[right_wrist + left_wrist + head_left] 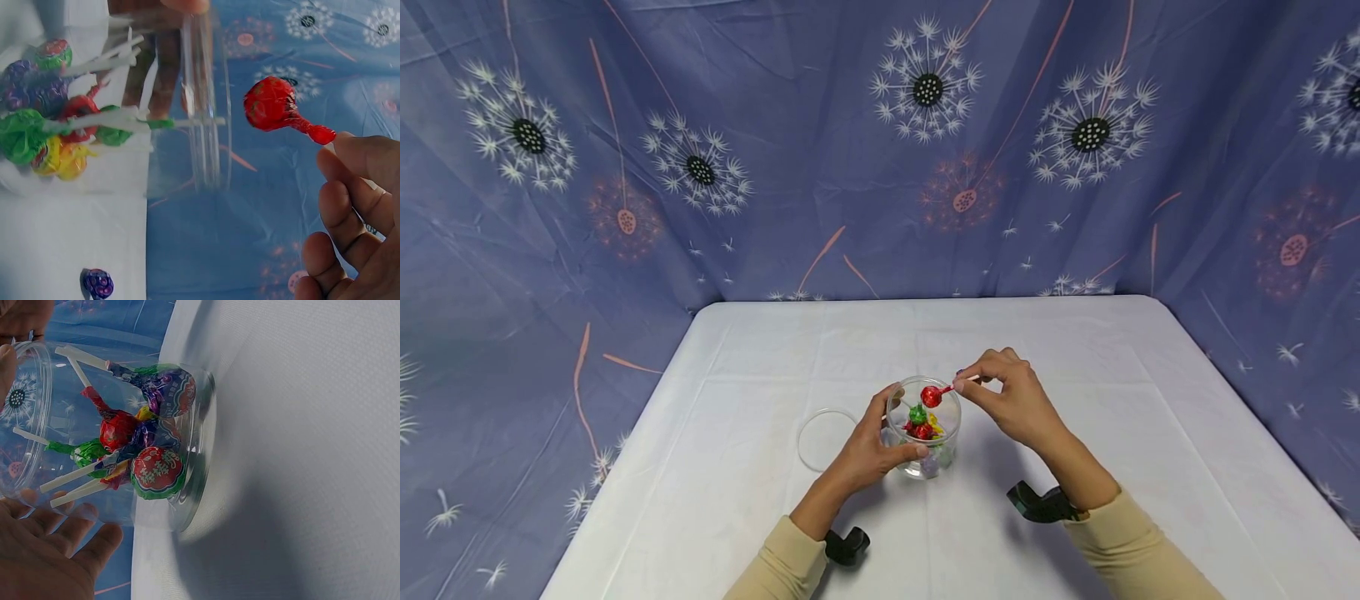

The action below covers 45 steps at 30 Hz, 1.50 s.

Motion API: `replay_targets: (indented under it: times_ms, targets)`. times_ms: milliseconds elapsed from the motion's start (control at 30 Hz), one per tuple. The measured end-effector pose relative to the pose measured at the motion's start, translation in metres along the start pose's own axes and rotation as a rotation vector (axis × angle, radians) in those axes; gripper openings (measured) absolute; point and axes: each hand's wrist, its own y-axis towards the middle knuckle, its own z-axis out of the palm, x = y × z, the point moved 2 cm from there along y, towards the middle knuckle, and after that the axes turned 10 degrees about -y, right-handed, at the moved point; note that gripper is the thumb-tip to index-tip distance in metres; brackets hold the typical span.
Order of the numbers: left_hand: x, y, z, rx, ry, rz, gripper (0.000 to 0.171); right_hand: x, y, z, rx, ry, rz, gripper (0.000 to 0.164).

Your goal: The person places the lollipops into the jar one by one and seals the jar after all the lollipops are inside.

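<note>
A clear plastic jar (955, 417) stands on the white table, with several wrapped lollipops (922, 429) inside. My left hand (868, 450) grips the jar's side, thumb at the front and fingers around the far side. In the left wrist view, the red, green and purple lollipops (119, 430) lean with their white sticks toward the mouth. My right hand (1011, 396) pinches a red lollipop (269, 103) at its stick end. Its wrapped head is over the jar's mouth in the head view and just outside the rim in the right wrist view.
A clear round lid (802, 450) lies on the white table (760, 358) left of the jar. A purple-wrapped lollipop (98, 283) lies on the table beyond my right hand. Behind the table hangs a blue cloth (820, 167) with dandelion prints.
</note>
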Motion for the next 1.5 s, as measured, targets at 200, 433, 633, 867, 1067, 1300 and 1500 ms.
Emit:
replay_targets:
  times_ms: [200,433,633,867,1067,1300,1500]
  targets:
    - [0.000,0.000,0.000,0.006,0.000,0.024,0.092,0.008,-0.002,0.012,0.028,-0.055,-0.069,0.003]
    - [-0.020,-0.007,-0.001,0.024,-0.018,0.027,0.089,0.015,-0.004,0.026,0.066,-0.136,-0.142,0.008]
    - [-0.036,-0.012,-0.002,0.043,-0.024,0.018,0.088,0.022,-0.005,0.033,0.077,-0.267,-0.203,0.008]
    - [-0.006,-0.001,-0.002,0.027,-0.002,0.017,0.090,0.027,-0.007,0.037,0.096,-0.386,-0.238,0.011]
    - [-0.001,0.000,-0.002,0.024,0.002,0.039,0.090,0.028,-0.009,0.039,0.112,-0.405,-0.241,0.008]
    - [-0.001,-0.001,-0.002,0.014,0.000,0.022,0.091,0.026,-0.007,0.031,0.030,-0.324,-0.248,0.005]
    - [-0.001,-0.001,-0.001,0.010,-0.002,0.018,0.090,0.014,0.000,0.019,-0.056,-0.227,-0.198,0.004]
